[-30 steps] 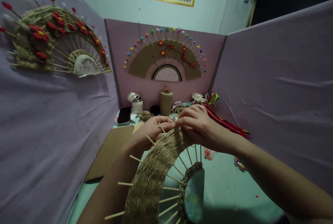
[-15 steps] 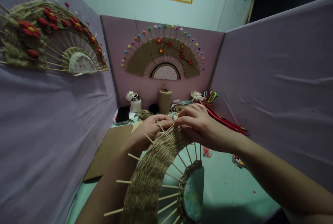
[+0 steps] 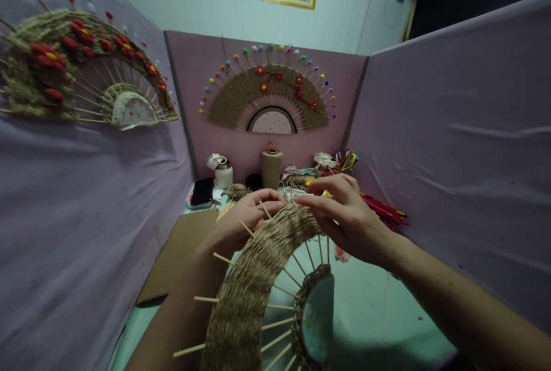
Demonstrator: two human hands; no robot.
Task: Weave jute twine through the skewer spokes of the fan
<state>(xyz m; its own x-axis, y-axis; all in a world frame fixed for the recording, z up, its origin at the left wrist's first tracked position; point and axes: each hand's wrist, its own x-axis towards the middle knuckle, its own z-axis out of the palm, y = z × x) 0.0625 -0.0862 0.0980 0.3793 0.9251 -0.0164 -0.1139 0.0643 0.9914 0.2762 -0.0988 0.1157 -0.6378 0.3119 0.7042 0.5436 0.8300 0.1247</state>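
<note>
A half-ring fan [image 3: 241, 290] of woven jute twine on thin wooden sticks stands tilted in front of me, its outer stick ends bare. A small half-round piece [image 3: 318, 319] with a twine border forms its core. Behind the upper outer edge, my left hand [image 3: 252, 213] is closed on the fan, fingertips pinched near a stick. My right hand [image 3: 344, 216] reaches over the top from the right, index fingertip at the woven edge and the other fingers slightly lifted. Its thumb is mostly hidden, and any twine strand between the fingertips is too small to make out.
A twine spool [image 3: 272, 169], a white jar [image 3: 224, 174] and a phone [image 3: 202, 193] stand at the back. Cardboard [image 3: 178, 253] lies left, red pipe cleaners [image 3: 385, 210] right. Finished fans hang on the back panel [image 3: 232, 98] and left cloth [image 3: 51, 72].
My right hand has shifted slightly right and its fingers have spread a little from the pinch at the fan's edge. My left hand stays in place. The view has tilted slightly.
</note>
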